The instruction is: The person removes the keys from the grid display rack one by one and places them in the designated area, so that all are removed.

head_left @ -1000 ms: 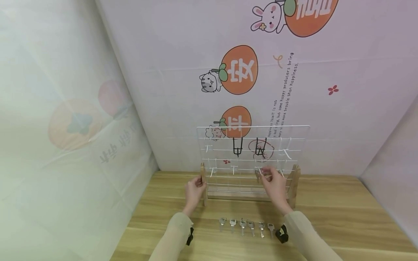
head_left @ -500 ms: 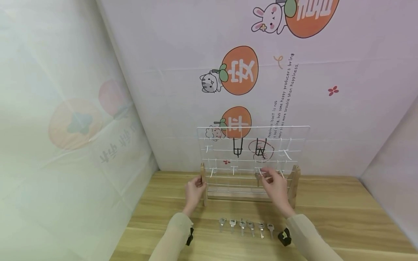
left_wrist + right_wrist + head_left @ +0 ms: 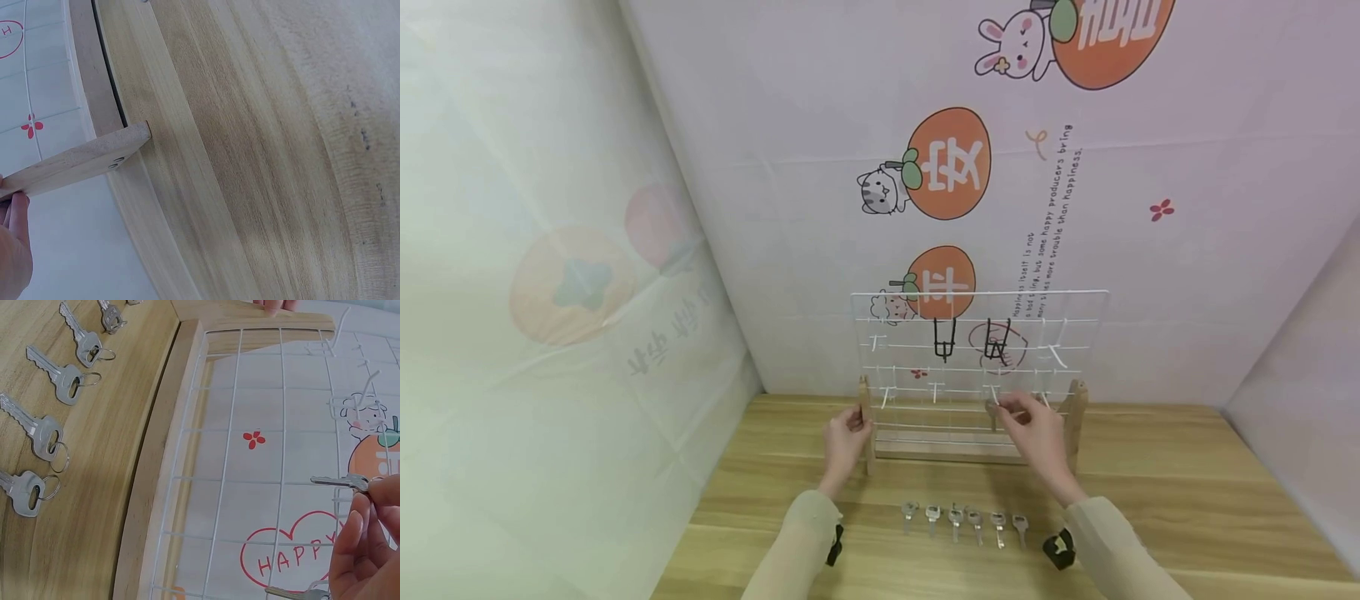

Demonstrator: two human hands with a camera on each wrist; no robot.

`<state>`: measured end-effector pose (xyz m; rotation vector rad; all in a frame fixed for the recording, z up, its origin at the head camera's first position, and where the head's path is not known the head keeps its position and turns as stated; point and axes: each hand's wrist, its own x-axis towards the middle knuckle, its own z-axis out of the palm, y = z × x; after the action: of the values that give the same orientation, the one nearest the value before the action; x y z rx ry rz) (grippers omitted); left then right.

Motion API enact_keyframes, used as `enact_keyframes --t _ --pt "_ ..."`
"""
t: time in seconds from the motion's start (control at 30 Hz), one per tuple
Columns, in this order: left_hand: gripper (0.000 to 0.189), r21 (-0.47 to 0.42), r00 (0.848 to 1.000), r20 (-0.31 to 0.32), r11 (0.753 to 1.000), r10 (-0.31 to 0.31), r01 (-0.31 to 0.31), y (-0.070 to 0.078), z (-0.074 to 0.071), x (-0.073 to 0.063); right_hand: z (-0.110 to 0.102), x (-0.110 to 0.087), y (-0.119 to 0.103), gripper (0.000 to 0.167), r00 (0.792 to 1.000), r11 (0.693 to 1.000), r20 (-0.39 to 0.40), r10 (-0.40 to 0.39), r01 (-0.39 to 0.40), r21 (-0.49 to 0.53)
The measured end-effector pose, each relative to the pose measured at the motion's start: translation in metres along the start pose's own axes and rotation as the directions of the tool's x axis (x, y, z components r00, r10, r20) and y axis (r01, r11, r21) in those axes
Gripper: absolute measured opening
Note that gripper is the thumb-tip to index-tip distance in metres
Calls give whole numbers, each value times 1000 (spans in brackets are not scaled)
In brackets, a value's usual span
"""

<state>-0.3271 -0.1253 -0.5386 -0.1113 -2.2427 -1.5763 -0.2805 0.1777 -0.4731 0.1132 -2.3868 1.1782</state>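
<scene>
A white wire grid rack (image 3: 951, 292) with wooden posts stands on the table. My left hand (image 3: 844, 442) grips its left wooden post (image 3: 867, 425); the left wrist view shows fingers (image 3: 20, 215) against that post's edge. Between thumb and fingers, my right hand (image 3: 1036, 437) pinches a silver key (image 3: 340, 481) by its head end, in front of the grid beside a white hook (image 3: 994, 393). Fingers hide the key's ring end. Another key (image 3: 297, 592) shows at the bottom of the right wrist view, near the grid.
Several silver keys (image 3: 955, 521) with rings lie in a row on the wooden table (image 3: 1150, 517) before the rack. More white hooks (image 3: 1057, 356) and two black hooks (image 3: 944, 340) hang on the grid. A printed cloth (image 3: 820, 250) covers the wall behind.
My right hand has lowered slightly with the key, and its wrist has shifted a little right. The left hand stays on the post.
</scene>
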Motion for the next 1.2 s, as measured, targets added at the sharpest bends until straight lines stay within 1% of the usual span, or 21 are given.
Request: enact_keyframes --t 0.23,0.47,0.63,0.73,0.83,0.97,1.03,1.2 --pt "27 23 1000 -10 1000 11 -11 1 0 -1 -6 -2 -1 13 999 999 25 34 -34 4" --pt "28 22 1000 -11 1000 -5 5 1 0 -1 -12 -5 -4 11 1000 999 10 26 -27 46" --pt "29 26 1000 -11 1000 -9 9 0 0 -1 -16 -8 -5 9 999 999 13 33 -33 28" --pt "29 18 1000 -8 1000 -12 12 -1 0 -1 -18 -11 -4 9 999 999 32 41 -42 22" --pt "29 11 1000 -4 1000 -10 10 -2 0 0 -20 -16 -4 11 997 998 58 49 -51 40" --pt "29 8 1000 -1 1000 -12 12 -2 -1 0 -21 -23 2 14 993 996 91 75 -80 47" --pt "29 12 1000 0 1000 -10 10 -2 -1 0 -22 -26 6 14 991 995 102 91 -95 34" --pt "30 27 1000 1 1000 -4 4 -2 -1 0 -23 -35 18 13 990 996 109 86 -87 3"
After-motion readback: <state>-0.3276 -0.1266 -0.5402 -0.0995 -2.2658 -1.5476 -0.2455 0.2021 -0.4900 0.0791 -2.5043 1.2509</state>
